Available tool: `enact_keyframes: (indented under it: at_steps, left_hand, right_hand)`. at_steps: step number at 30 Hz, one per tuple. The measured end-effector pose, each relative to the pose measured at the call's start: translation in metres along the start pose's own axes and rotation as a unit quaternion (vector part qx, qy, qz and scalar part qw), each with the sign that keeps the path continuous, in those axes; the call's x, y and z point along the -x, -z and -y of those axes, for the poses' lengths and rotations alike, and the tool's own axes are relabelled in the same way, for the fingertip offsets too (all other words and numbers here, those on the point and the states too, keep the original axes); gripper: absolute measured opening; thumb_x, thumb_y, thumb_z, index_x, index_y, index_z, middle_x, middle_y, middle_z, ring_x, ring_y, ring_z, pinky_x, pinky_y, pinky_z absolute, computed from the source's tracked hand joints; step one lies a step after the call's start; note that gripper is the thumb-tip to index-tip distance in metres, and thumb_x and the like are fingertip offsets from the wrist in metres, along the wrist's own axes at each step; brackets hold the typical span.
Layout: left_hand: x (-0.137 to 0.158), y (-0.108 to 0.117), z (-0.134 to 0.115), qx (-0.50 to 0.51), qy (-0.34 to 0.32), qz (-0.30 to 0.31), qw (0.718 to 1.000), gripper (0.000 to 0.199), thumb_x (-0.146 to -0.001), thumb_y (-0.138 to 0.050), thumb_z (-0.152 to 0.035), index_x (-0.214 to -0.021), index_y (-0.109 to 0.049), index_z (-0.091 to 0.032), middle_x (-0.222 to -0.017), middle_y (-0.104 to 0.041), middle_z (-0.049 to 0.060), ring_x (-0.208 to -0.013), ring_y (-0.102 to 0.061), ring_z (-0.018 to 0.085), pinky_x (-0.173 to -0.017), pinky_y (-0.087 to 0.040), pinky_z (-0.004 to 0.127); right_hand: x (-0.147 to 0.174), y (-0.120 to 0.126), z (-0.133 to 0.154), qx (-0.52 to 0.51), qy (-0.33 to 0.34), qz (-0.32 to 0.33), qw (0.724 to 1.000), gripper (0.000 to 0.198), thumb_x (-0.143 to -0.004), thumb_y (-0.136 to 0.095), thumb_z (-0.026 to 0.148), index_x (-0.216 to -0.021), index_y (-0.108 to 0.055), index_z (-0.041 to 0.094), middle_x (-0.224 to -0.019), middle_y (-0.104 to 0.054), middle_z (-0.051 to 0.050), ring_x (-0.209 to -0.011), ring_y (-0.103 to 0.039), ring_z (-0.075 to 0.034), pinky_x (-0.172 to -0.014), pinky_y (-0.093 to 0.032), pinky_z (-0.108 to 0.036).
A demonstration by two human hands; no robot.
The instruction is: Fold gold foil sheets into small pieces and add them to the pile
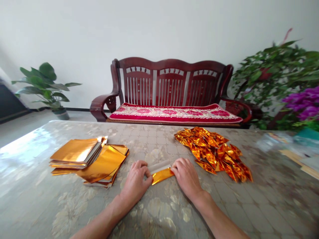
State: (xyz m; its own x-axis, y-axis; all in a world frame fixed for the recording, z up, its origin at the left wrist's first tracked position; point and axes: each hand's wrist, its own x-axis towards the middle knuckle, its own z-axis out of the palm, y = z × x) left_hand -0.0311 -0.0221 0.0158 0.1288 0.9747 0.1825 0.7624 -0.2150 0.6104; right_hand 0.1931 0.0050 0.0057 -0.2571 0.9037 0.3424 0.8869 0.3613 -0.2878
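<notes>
Between my hands, low over the table, is a sheet of gold foil paper [162, 176], partly folded over so that a strip of its pale back shows along the far side. My left hand [138, 176] is closed on its left end, thumb towards the near edge. The right end is pinched in the fingers of my right hand [184, 173]. To the left lies a stack of flat gold foil sheets [74, 151], in two overlapping piles. A heap of folded gold foil pieces [211, 149] with pointed ends lies beyond my right hand.
A patterned cover lies on the table [159, 212]. Clear plastic packaging [274, 141] and flat tan pieces are at the right. Behind the table stands a dark red wooden bench [169, 83], with potted plants on both sides and purple flowers [302, 103] at right.
</notes>
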Motion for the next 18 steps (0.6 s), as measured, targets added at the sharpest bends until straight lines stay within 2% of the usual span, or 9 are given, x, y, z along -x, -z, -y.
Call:
enact_keyframes:
  at_steps: [11,18]
  left_hand:
    - [-0.0035,0.0045,0.0006,-0.009,-0.015,0.012,1.000,0.011,-0.078,-0.066,-0.018,-0.067,-0.068,-0.020,-0.102,-0.063,0.007,-0.103,-0.057,0.024,-0.094,-0.044,0.036]
    - [0.0003,0.0089,-0.0036,-0.058,0.001,0.011,0.998,0.010,-0.078,-0.066,-0.021,-0.068,-0.069,-0.021,-0.103,-0.063,0.006,-0.101,-0.056,0.024,-0.093,-0.043,0.038]
  right_hand:
    - [-0.0014,0.0007,-0.0011,-0.038,0.015,0.008,0.999,0.013,-0.089,-0.062,0.012,-0.081,-0.062,0.022,-0.092,-0.063,-0.003,-0.093,-0.056,-0.022,-0.084,-0.043,-0.033]
    - [-0.0018,0.0013,-0.0037,-0.058,0.017,0.009,0.998,0.013,-0.090,-0.060,0.014,-0.081,-0.064,0.022,-0.091,-0.064,-0.003,-0.093,-0.056,-0.022,-0.085,-0.043,-0.033]
